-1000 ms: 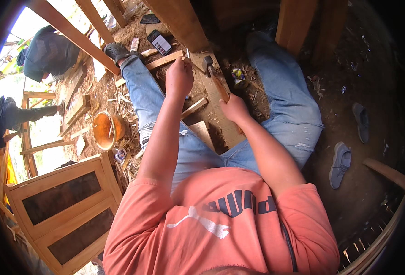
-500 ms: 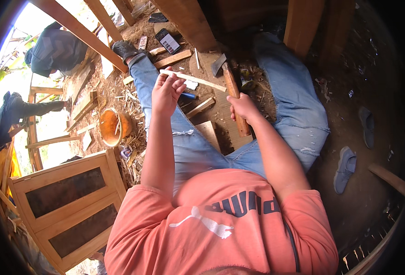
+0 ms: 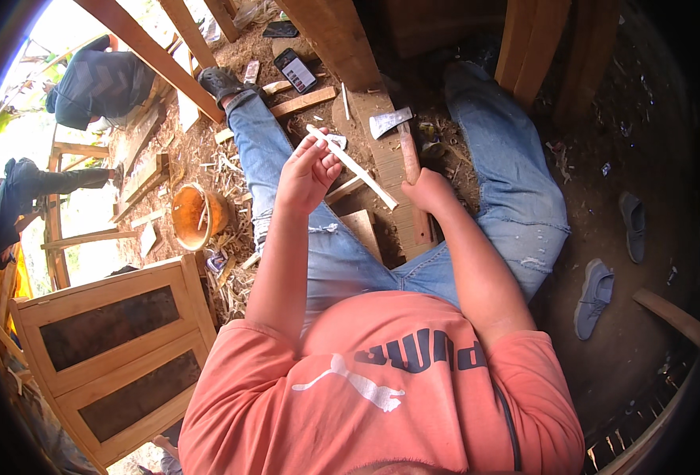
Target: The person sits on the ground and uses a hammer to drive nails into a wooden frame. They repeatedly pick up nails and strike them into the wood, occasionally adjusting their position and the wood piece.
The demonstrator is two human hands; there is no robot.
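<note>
Between the fingers of my left hand (image 3: 309, 176) is a thin pale wooden stick (image 3: 362, 172), slanting down to the right with its lower end free. My right hand (image 3: 429, 192) is wrapped round the wooden handle of a hatchet (image 3: 408, 150). Its metal head is up at the far end, with the flat of the blade showing and the edge toward the left. The stick's lower end is left of the handle, above a board (image 3: 389, 166) on the ground between my legs. Whether stick and board touch, I cannot tell.
Wood shavings and offcuts litter the ground by a phone (image 3: 295, 70) and an orange bucket (image 3: 199, 215). A panelled wooden frame (image 3: 116, 309) stands at left. Wooden posts (image 3: 330, 43) rise ahead. Grey shoes (image 3: 594, 298) lie at right. Another person (image 3: 104, 83) bends at far left.
The hatchet has turned in my right hand, so the blade's flat now shows. My left hand has moved right and slightly nearer; the stick slopes more steeply, its free end lower.
</note>
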